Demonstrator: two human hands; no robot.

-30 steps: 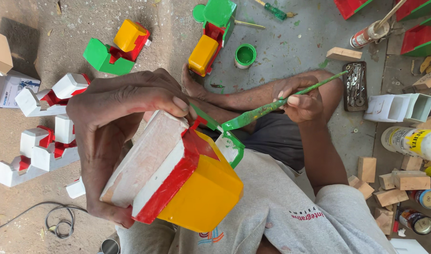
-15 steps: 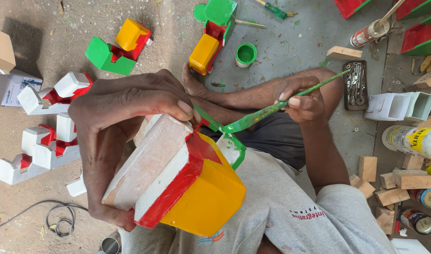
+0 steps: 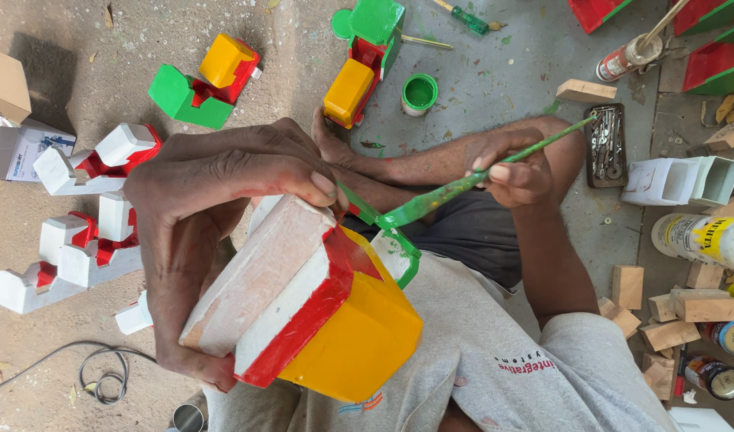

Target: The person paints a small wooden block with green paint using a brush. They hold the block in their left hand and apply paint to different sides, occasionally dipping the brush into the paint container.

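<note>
Left hand point(image 3: 215, 232) up close to the camera, wrapped firmly around a wooden toy block point(image 3: 303, 312), fingers curled over its bare white top and thumb tucked underneath, the piece tilted with its yellow body toward the person's chest and a red band running between white and yellow. Right hand point(image 3: 515, 172) pinched narrow around a thin paintbrush point(image 3: 479, 180), the handle smeared green, its loaded tip touching the far end of the block where a fresh green edge point(image 3: 403, 256) shows wet. The block sits held in the air above the person's lap, over a grey shirt point(image 3: 495, 360) and dark shorts point(image 3: 463, 232). Down on the concrete floor point(image 3: 127, 48), a small open pot of green paint point(image 3: 420, 93) stands just beside a finished toy in green, red and yellow point(image 3: 363, 64), with another finished one point(image 3: 207, 80) lying to its left. Further left, a cluster of white and red unfinished pieces point(image 3: 79, 240) waits near a small cardboard box point(image 3: 19, 148). On the right, plain wooden offcuts point(image 3: 671, 308) are scattered near paint tins point(image 3: 715, 376), a white bottle with a yellow label point(image 3: 699, 240) lies on its side, and a screwdriver with a green handle point(image 3: 467, 16) rests at the top.
</note>
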